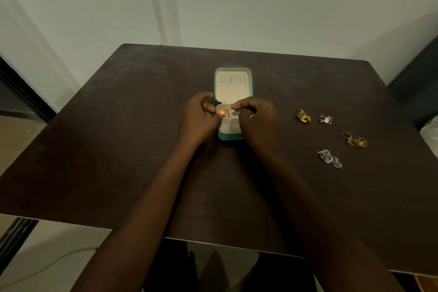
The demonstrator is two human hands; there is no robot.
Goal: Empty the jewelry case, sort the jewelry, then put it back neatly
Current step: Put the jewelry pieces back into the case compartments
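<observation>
A small teal jewelry case [228, 136] lies open at the middle of the dark table [118, 149], its cream lid [232, 89] folded flat away from me. A round orange-gold piece [222, 111] sits in the case's far-left compartment. The other visible compartments look bare. My left hand [199, 121] is curled against the case's left side, thumb beside the gold piece. My right hand [256, 121] covers the case's right side with fingertips pinched over the far middle compartment. Whether they hold anything is hidden.
Sorted jewelry lies on the table to the right: a gold leafy piece [303, 116], a silver triangular piece [326, 119], a cluster of gold rings [354, 140] and silver floral earrings [330, 159]. A pale wall stands behind the table.
</observation>
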